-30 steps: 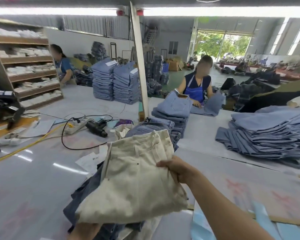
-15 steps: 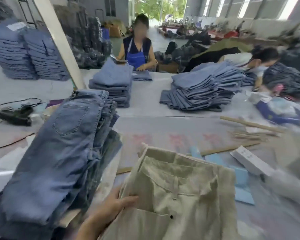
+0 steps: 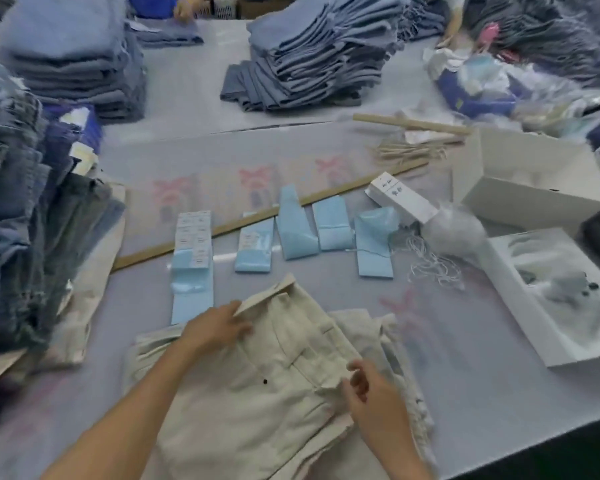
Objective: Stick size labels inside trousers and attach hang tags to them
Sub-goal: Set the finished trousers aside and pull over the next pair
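On table point(image 3: 326, 282): cream trousers point(image 3: 257, 393); left hand point(image 3: 215, 329) fingers pinch waistband, right hand point(image 3: 374, 400) curled on edge.

Trousers point(image 3: 274, 386) laid flat nearest on the table point(image 3: 465, 358), label strips point(image 3: 191, 244) ranged behind them, boxes point(image 3: 530, 181) set right, jeans stack point(image 3: 25, 209) piled left.

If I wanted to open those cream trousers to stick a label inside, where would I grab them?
Probably at the waistband, from the far end. The cream trousers lie flat with the waistband pointing away toward the blue label strips; its corner already lifts where the left hand holds it. The right hand pinches the fabric at the near side.
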The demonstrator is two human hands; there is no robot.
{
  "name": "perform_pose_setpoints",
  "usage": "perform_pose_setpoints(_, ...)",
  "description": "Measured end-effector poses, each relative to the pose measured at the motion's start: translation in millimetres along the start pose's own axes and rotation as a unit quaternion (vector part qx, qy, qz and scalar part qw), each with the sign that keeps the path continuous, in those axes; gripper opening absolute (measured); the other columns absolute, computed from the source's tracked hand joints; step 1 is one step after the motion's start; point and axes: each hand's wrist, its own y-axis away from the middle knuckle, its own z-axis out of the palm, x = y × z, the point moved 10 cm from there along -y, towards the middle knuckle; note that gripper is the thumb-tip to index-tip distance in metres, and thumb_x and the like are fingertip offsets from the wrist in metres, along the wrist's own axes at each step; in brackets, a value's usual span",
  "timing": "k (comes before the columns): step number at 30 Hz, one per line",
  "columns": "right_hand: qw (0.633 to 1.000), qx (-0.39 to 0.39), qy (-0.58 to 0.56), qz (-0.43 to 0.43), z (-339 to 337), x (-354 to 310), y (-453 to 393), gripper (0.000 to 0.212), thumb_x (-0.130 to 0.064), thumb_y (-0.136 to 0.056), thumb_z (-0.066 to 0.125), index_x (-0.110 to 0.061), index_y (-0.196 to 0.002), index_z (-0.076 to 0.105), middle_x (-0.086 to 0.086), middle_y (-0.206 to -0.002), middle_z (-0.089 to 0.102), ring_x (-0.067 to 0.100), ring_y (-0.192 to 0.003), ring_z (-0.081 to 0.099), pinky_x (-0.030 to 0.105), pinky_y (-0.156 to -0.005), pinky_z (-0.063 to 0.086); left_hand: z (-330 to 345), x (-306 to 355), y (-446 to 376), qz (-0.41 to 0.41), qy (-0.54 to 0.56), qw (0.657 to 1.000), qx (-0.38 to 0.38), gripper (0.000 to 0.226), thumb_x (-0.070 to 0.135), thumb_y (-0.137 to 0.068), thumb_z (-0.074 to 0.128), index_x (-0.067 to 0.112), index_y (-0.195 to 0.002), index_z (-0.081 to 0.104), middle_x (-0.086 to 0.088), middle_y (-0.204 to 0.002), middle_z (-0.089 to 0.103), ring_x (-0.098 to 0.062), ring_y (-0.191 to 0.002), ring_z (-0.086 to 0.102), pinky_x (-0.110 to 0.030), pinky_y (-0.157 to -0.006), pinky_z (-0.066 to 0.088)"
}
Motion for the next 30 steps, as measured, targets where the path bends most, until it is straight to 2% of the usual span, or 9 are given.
perform_pose_setpoints(4,0.992,-0.077,0.102,-0.020,20.8,-21.3,-54.8,0.086,-0.064,-0.085,0.066,-0.023,-0.154,0.033,0.003,-0.156,0.039,0.025,-0.144,0.036,0.039,-0.116,0.033,-2.7,-0.1,7.1,-0.049,0.033,0.998,0.025,0.056,0.070,-0.079,0.067,0.036,-0.120,0.052,0.002,-0.118,0.066,-0.023,-0.107,0.063,-0.038,-0.090,0.053)
perform_pose_setpoints(8,0.985,-0.160,0.066,-0.003,32.5,-37.8,-72.3,0.090,-0.063,-0.074,0.077,-0.022,-0.145,0.037,-0.001,-0.137,0.058,0.022,-0.118,0.062,0.033,-0.084,0.048,-4.0,8.5,14.4,-0.024,0.079,0.996,0.022,0.055,0.065,-0.076,0.076,0.037,-0.120,0.058,0.009,-0.112,0.066,-0.020,-0.106,0.064,-0.033,-0.086,0.051)
perform_pose_setpoints(11,0.980,-0.195,0.017,-0.043,27.8,-60.4,-59.0,0.060,-0.040,-0.078,0.079,-0.033,-0.128,0.046,-0.014,-0.117,0.063,0.016,-0.109,0.064,0.032,-0.086,0.052,-9.4,22.3,20.8,0.024,0.126,0.991,-0.030,0.039,0.063,-0.073,0.081,0.047,-0.105,0.064,0.022,-0.095,0.070,-0.005,-0.096,0.068,-0.022,-0.074,0.047)
perform_pose_setpoints(14,0.969,-0.197,-0.144,-0.019,13.4,-56.8,-29.0,0.052,-0.046,-0.071,0.080,-0.049,-0.111,0.046,-0.023,-0.100,0.068,-0.003,-0.094,0.066,0.017,-0.074,0.053,-25.4,27.5,29.9,0.051,0.133,0.987,-0.074,0.045,0.076,-0.062,0.079,0.064,-0.101,0.061,0.035,-0.092,0.068,0.015,-0.086,0.063,-0.019,-0.072,0.045)
perform_pose_setpoints(18,0.953,-0.191,-0.223,0.072,25.1,-5.5,10.3,0.054,-0.043,-0.075,0.085,-0.042,-0.114,0.048,-0.020,-0.100,0.072,-0.004,-0.089,0.069,0.015,-0.068,0.055,-19.8,37.1,21.6,0.063,0.017,0.995,-0.079,0.056,0.084,-0.057,0.071,0.059,-0.105,0.058,0.032,-0.093,0.068,0.006,-0.085,0.064,-0.025,-0.072,0.048)
perform_pose_setpoints(23,0.968,-0.189,-0.138,0.092,37.4,33.2,5.1,0.051,-0.028,-0.083,0.082,-0.027,-0.121,0.048,-0.017,-0.110,0.063,-0.006,-0.095,0.059,0.013,-0.070,0.046,34.1,55.7,10.1,0.091,-0.113,0.989,0.023,0.060,0.074,-0.084,0.060,0.040,-0.131,0.043,0.005,-0.113,0.064,-0.022,-0.106,0.064,-0.035,-0.078,0.044)
perform_pose_setpoints(26,0.973,-0.202,-0.086,0.075,39.5,38.5,0.0,0.042,-0.031,-0.085,0.077,-0.032,-0.114,0.047,-0.021,-0.105,0.062,-0.006,-0.091,0.060,0.011,-0.067,0.045,4.4,30.8,24.3,0.064,-0.084,0.976,0.193,0.062,0.067,-0.091,0.058,0.034,-0.142,0.046,-0.001,-0.125,0.062,-0.026,-0.115,0.059,-0.043,-0.092,0.043)
perform_pose_setpoints(28,0.975,-0.194,-0.083,0.076,38.8,40.2,0.9,0.039,-0.034,-0.084,0.077,-0.036,-0.110,0.048,-0.020,-0.104,0.065,-0.005,-0.091,0.062,0.015,-0.068,0.048,-23.2,-16.6,65.1,-0.024,0.034,0.930,0.366,0.055,0.055,-0.093,0.057,0.020,-0.135,0.054,-0.013,-0.126,0.062,-0.035,-0.116,0.056,-0.051,-0.095,0.044)
perform_pose_setpoints(30,0.980,-0.177,-0.065,0.069,37.5,40.4,-0.3,0.038,-0.041,-0.082,0.076,-0.036,-0.109,0.049,-0.019,-0.103,0.066,-0.004,-0.091,0.063,0.020,-0.071,0.050,-13.7,-85.7,113.8,-0.179,0.135,0.878,0.423,0.058,0.054,-0.090,0.050,0.011,-0.128,0.055,-0.022,-0.122,0.060,-0.042,-0.112,0.055,-0.055,-0.093,0.045)
